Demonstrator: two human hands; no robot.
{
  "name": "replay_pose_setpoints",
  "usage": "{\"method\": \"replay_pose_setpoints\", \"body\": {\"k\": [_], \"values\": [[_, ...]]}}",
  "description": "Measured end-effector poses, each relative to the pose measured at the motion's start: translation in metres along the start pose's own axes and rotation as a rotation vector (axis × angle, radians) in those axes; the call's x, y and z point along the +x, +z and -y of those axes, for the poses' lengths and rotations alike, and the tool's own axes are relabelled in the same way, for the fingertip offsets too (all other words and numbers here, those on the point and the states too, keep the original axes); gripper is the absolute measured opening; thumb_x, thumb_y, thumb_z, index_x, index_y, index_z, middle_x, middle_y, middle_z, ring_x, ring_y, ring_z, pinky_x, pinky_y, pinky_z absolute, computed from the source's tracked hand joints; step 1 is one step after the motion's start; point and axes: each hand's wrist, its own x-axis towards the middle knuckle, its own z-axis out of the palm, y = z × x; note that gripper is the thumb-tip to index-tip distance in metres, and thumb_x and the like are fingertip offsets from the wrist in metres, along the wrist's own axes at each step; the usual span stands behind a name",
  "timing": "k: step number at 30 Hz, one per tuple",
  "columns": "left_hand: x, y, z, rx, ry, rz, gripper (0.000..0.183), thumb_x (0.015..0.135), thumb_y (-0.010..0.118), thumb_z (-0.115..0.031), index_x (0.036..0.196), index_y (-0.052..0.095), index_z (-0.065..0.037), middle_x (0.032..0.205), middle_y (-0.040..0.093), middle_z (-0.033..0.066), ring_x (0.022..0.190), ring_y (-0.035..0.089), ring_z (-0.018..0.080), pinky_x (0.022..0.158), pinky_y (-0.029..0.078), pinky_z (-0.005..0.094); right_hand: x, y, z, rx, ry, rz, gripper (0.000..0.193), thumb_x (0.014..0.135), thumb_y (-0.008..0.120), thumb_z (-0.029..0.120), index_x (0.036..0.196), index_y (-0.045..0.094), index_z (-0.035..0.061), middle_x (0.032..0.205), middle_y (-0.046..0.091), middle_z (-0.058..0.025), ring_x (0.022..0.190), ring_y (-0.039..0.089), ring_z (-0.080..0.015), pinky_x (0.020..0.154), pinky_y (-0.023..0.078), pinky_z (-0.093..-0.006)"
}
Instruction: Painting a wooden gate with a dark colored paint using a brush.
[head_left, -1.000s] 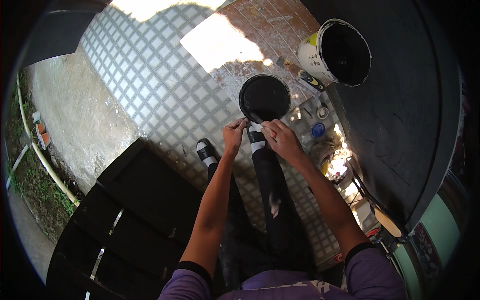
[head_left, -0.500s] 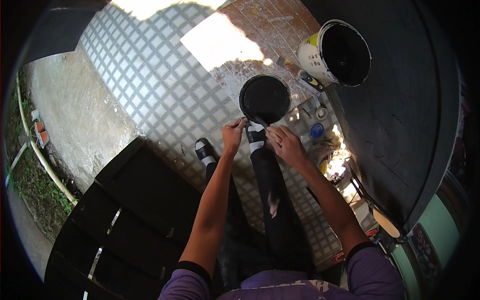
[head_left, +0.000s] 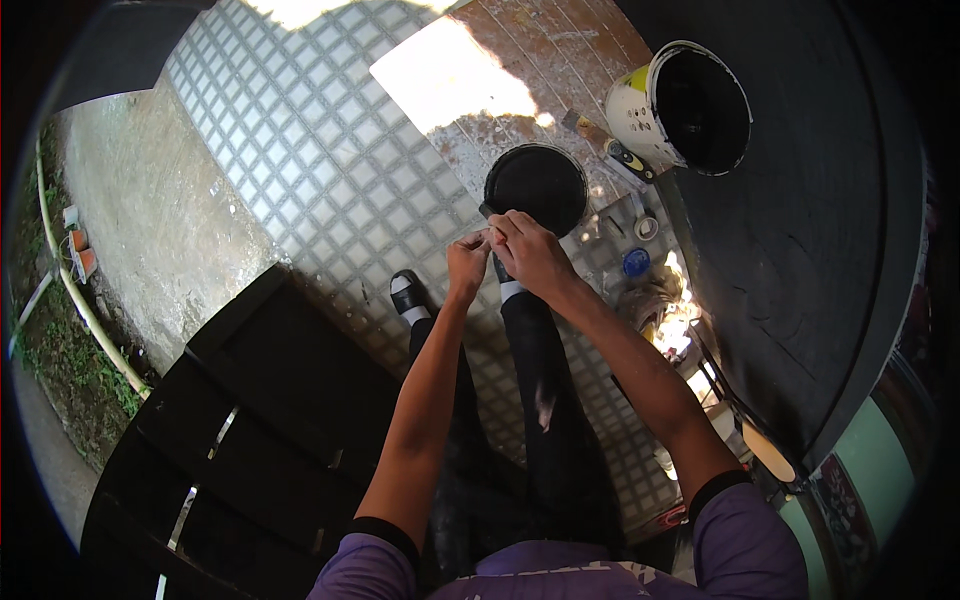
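Tool (head_left: 487, 210) mostly hidden, right hand (head_left: 530, 250) enclosing

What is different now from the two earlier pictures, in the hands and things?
The bare right hand moved left and slightly forward, up to the bare left hand, bringing its mostly hidden, dark-tipped tool to the left near rim of the round, black-filled container. Nothing was visibly grasped or released. The left hand, container, white plastic bucket and round blue item stayed about where they were.
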Motion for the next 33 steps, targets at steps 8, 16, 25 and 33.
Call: {"method": "replay_pose_setpoints", "body": {"k": [8, 16, 25, 33], "values": [[0.004, 0.004, 0.007, -0.011, -0.001, 0.023, 0.022, 0.091, 0.07, -0.025, 0.099, 0.077, -0.006, 0.08, 0.07, -0.0038, 0.069, 0.053, 0.0048, 0.063, 0.042, 0.0227, 0.044, -0.05, -0.053, 0.032, 0.171, -0.283, 0.011, 0.093, 0.063, 0.013, 0.093, 0.058, 0.0036, 0.085, 0.06, -0.0142, 0.077, 0.061, -0.0345, 0.066, 0.048, -0.0428], [0.001, 0.007, 0.001, -0.01, -0.008, 0.028, 0.019, 0.09, 0.07, -0.015, 0.099, 0.075, 0.001, 0.081, 0.071, -0.0005, 0.072, 0.057, 0.0044, 0.068, 0.046, 0.0221, 0.02, -0.007, -0.018, 0.044, -0.133, -0.048, 0.015, 0.087, 0.066, 0.004, 0.101, 0.058, 0.0012, 0.081, 0.055, -0.0128, 0.075, 0.058, -0.0333, 0.068, 0.049, -0.0394], [0.006, 0.017, 0.017, -0.039, -0.027, 0.023, 0.025, 0.091, 0.071, -0.029, 0.102, 0.077, -0.008, 0.083, 0.071, -0.0019, 0.074, 0.06, 0.0068, 0.066, 0.045, 0.0244, 0.007, -0.081, -0.07, 0.029, 0.158, -0.217, 0.016, 0.091, 0.065, 0.008, 0.104, 0.058, 0.003, 0.084, 0.056, -0.0137, 0.077, 0.06, -0.0317, 0.065, 0.049, -0.0391], [0.006, 0.019, 0.019, -0.115, -0.018, -0.057, 0.022, 0.091, 0.071, -0.026, 0.095, 0.076, -0.005, 0.08, 0.07, -0.0009, 0.072, 0.06, 0.0062, 0.062, 0.044, 0.0233, -0.057, -0.03, 0.004, 0.138, 0.149, 0.103, 0.019, 0.087, 0.065, 0.005, 0.102, 0.055, 0.0002, 0.082, 0.051, -0.0145, 0.077, 0.058, -0.0348, 0.069, 0.05, -0.0428]]}}
